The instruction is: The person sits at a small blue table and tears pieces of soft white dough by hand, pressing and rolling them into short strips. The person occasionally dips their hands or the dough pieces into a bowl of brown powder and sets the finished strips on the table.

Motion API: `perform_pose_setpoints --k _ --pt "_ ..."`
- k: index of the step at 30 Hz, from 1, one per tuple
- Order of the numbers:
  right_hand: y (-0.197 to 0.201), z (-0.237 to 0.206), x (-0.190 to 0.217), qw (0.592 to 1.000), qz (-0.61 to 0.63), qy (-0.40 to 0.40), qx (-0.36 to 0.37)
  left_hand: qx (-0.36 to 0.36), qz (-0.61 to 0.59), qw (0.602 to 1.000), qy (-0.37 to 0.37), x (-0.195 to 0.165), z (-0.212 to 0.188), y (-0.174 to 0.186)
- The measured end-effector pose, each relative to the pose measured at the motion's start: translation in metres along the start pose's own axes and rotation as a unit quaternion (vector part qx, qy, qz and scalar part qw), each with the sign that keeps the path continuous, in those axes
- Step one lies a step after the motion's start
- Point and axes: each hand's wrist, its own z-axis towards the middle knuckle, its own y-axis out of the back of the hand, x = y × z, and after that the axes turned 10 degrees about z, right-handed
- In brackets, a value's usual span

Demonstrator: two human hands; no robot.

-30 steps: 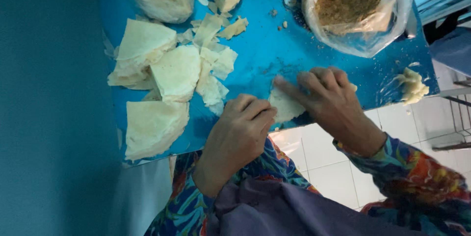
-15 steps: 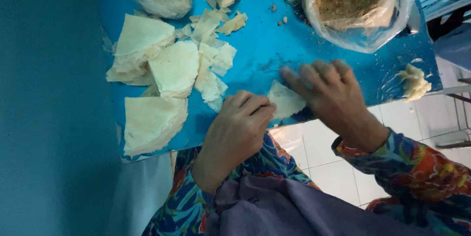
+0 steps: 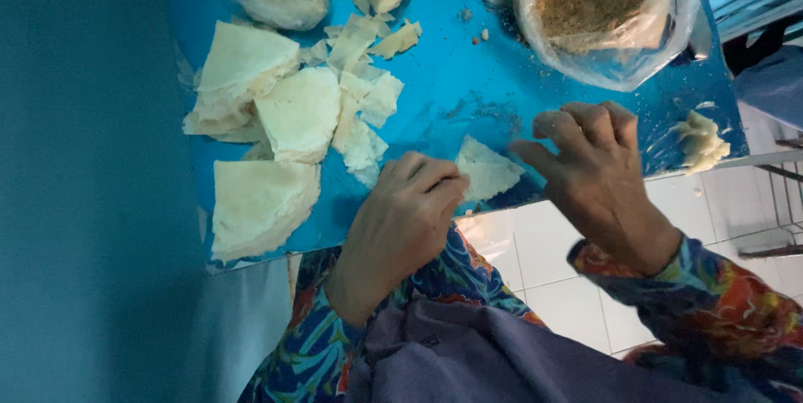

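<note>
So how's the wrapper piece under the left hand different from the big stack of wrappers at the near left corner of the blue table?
The wrapper piece is one thin, small triangular sheet; the stack is many layers thick and far larger. The piece is pinned by the left hand, with the right hand raised beside it, while the stack lies untouched. Both are pale, wedge-shaped and lie on the blue table.

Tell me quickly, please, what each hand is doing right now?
Left hand: closed, pinching the triangular pastry sheet.
Right hand: open, fingers curled, holding nothing, just above the blue table.
</note>
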Motion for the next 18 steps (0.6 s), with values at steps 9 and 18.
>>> perform_pose_setpoints --k 9,18 --pt "0.010 0.001 0.005 0.997 0.054 -0.056 0.003 0.002 0.002 1.000 -0.016 0.003 -0.002 -0.001" --pt "0.000 -0.005 -0.006 0.992 0.114 -0.041 -0.020 0.001 0.001 1.000 -0.001 0.003 -0.002 -0.003"
